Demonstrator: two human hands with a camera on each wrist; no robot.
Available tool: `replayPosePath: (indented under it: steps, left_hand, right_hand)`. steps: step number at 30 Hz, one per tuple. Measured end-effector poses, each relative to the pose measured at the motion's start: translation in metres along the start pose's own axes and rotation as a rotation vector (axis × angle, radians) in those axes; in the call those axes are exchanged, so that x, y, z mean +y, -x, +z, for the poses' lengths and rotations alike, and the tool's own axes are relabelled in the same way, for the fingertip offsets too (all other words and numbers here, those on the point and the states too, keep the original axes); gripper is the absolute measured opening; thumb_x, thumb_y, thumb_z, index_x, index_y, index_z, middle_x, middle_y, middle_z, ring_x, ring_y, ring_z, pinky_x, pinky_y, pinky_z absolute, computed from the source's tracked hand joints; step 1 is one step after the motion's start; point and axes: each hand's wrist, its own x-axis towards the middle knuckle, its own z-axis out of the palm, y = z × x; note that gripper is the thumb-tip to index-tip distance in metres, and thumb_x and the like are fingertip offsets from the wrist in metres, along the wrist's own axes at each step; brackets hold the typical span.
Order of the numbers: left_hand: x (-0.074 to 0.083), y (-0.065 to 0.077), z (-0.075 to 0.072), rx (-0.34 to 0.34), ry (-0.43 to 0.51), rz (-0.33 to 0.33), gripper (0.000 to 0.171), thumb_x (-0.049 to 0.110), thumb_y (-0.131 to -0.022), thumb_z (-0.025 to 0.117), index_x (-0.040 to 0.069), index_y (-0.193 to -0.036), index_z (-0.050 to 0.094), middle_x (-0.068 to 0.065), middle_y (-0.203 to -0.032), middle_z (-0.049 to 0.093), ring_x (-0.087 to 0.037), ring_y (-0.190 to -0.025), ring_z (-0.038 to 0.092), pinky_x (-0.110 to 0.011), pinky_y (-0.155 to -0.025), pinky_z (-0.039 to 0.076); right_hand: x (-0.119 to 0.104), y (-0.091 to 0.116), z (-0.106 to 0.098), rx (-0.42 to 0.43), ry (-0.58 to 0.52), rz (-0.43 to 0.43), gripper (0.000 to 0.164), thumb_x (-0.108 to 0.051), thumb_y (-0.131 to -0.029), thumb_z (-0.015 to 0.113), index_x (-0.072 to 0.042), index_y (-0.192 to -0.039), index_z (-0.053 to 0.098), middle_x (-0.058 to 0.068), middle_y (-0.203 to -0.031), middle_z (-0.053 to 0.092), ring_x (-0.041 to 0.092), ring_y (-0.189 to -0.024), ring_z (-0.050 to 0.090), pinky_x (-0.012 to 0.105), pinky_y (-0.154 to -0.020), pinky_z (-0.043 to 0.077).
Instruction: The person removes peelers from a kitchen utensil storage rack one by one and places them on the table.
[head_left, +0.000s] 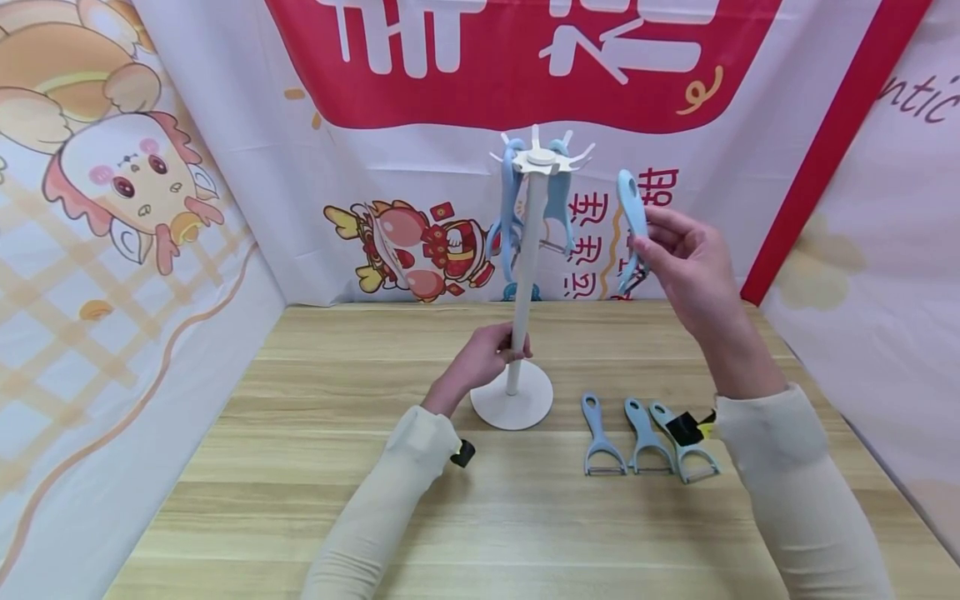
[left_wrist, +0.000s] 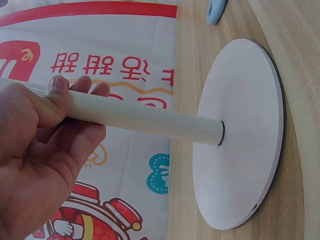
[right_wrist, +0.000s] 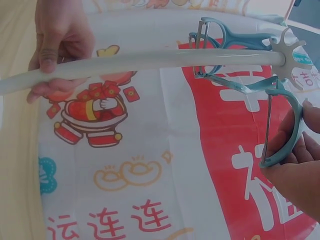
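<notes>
A white stand point(head_left: 528, 267) with a ring of hooks point(head_left: 542, 158) on top stands upright on its round base point(head_left: 487, 407). My left hand point(head_left: 483, 357) grips the pole low down, its thumb and fingers around it in the left wrist view. Light blue Y-shaped peelers point(head_left: 557, 200) hang from the hooks, heads down. Right of the hooks, my right hand point(head_left: 693, 271) holds another light blue peeler point(head_left: 631, 202) in the air, handle end up. In the right wrist view my thumb and fingers pinch this peeler's curved head point(right_wrist: 296, 131) beside its blade.
Three more peelers lie on the wooden table point(head_left: 300, 467) right of the base: a left one point(head_left: 596, 429), a middle one point(head_left: 643, 433) and a right one point(head_left: 693, 454) partly hidden by a black wrist device point(head_left: 684, 428). Printed cloth walls point(head_left: 442, 192) enclose the table's back and sides.
</notes>
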Motion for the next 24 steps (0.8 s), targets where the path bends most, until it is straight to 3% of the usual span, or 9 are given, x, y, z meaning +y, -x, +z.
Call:
replayPosePath:
  steps: [8, 24]
  left_hand:
    - [0.0, 0.001, -0.001, 0.013, 0.011, -0.023, 0.013, 0.002, -0.097, 0.06, 0.014, -0.098, 0.064, -0.002, -0.099, 0.069, -0.019, -0.101, 0.068, -0.047, -0.103, 0.053]
    - [0.002, 0.001, -0.001, 0.0, 0.003, 0.002, 0.009, 0.005, -0.098, 0.06, 0.014, -0.097, 0.064, -0.002, -0.098, 0.07, -0.018, -0.1, 0.068, -0.045, -0.101, 0.054]
  right_hand:
    - [0.003, 0.009, -0.007, 0.026, 0.052, 0.017, 0.04, -0.01, -0.092, 0.069, -0.004, -0.131, 0.063, 0.003, -0.109, 0.071, 0.013, -0.098, 0.066, 0.016, -0.086, 0.057]
    - [0.017, 0.031, -0.028, 0.078, 0.23, 0.095, 0.04, -0.015, -0.094, 0.068, -0.006, -0.133, 0.062, -0.005, -0.103, 0.071, 0.009, -0.09, 0.065, 0.012, -0.082, 0.056]
